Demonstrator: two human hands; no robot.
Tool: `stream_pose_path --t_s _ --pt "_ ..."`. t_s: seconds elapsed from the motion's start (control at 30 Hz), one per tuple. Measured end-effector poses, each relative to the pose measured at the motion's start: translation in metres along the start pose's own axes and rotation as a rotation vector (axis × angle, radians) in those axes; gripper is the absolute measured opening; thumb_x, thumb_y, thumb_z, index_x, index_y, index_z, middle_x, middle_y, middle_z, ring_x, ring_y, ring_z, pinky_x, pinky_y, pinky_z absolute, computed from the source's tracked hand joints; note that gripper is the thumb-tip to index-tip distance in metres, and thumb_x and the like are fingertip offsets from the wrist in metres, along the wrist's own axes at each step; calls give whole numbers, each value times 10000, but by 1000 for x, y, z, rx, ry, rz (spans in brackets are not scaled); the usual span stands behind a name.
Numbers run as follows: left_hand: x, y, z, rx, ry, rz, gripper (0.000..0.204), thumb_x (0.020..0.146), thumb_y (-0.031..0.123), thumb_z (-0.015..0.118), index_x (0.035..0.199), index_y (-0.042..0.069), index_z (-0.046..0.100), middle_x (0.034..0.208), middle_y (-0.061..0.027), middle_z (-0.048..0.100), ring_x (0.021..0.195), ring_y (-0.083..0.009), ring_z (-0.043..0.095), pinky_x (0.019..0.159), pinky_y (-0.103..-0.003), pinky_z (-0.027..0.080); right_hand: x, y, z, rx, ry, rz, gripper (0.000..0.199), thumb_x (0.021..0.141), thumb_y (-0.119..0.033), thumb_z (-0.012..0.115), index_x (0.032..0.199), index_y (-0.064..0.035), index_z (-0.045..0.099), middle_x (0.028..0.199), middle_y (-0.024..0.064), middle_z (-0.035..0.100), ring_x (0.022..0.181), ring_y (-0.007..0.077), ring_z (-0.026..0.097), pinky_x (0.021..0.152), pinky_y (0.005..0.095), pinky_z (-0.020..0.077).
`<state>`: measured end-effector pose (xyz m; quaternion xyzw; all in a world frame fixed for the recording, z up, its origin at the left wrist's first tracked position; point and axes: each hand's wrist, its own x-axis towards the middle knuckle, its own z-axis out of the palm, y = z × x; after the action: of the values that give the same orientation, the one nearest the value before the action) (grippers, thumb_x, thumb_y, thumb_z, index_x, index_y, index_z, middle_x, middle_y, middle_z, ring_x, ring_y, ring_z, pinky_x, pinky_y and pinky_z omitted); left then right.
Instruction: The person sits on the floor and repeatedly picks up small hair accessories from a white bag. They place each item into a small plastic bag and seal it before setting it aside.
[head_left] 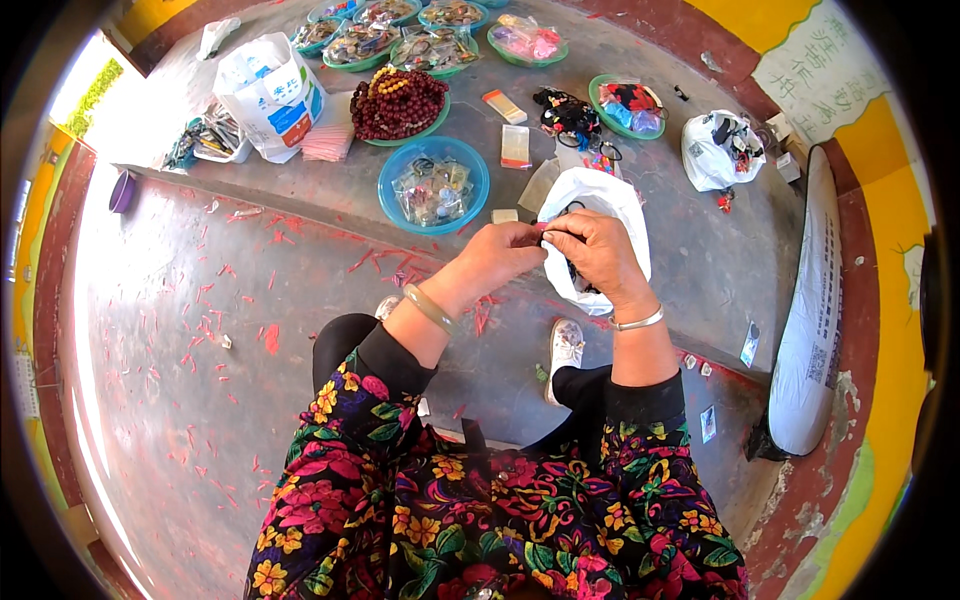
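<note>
My left hand (pixel 492 258) and my right hand (pixel 603 258) meet fingertip to fingertip in front of me. Both are closed in a pinch on a small dark item with a bit of pink (pixel 541 231), too small and covered to name. Under my right hand stands an opened white plastic bag (pixel 632 222) with black stringy things inside, partly hidden by that hand. Left of my hands is a blue basin (pixel 385 200) holding small items in clear packets. A small pale block (pixel 504 216) lies just beyond my left hand.
Green baskets of packets (pixel 530 52) and a basket of dark red beads (pixel 400 105) stand farther back. A large white bag (pixel 268 95) is at back left, a filled white bag (pixel 705 160) at right. A step edge (pixel 300 222) crosses the floor, with red scraps scattered below.
</note>
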<state>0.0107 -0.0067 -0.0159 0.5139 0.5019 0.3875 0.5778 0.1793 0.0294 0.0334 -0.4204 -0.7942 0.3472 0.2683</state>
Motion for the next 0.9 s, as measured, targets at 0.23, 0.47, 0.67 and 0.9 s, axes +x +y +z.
stream_pose_path --t_s 0.23,0.47,0.67,0.9 --pt "-3 7 1 -57 -50 -67 183 812 86 621 956 -27 613 827 -12 604 731 -66 556 599 -224 469 0 2 -5 158 -80 127 158 794 -132 637 864 8 652 739 83 637 699 155 600 624 276 459" --pt "-3 8 6 -201 -34 -113 154 841 81 587 967 -3 612 841 -28 615 747 -93 597 646 -241 520 2 11 -4 469 -42 190 170 759 -40 669 899 32 607 765 47 620 710 93 572 634 236 464" --pt "1 2 4 -207 -62 -99 210 846 81 589 1045 17 610 862 -17 622 756 -86 599 670 -229 512 3 13 -5 449 -35 176 128 737 -26 675 839 22 614 724 33 611 679 82 563 605 228 454" --pt "-1 6 5 -64 -74 -81 260 839 85 597 1088 12 596 857 -21 629 699 -67 588 605 -222 516 2 11 -4 367 -14 170 90 720 -43 682 764 19 635 695 43 606 647 92 555 588 243 444"
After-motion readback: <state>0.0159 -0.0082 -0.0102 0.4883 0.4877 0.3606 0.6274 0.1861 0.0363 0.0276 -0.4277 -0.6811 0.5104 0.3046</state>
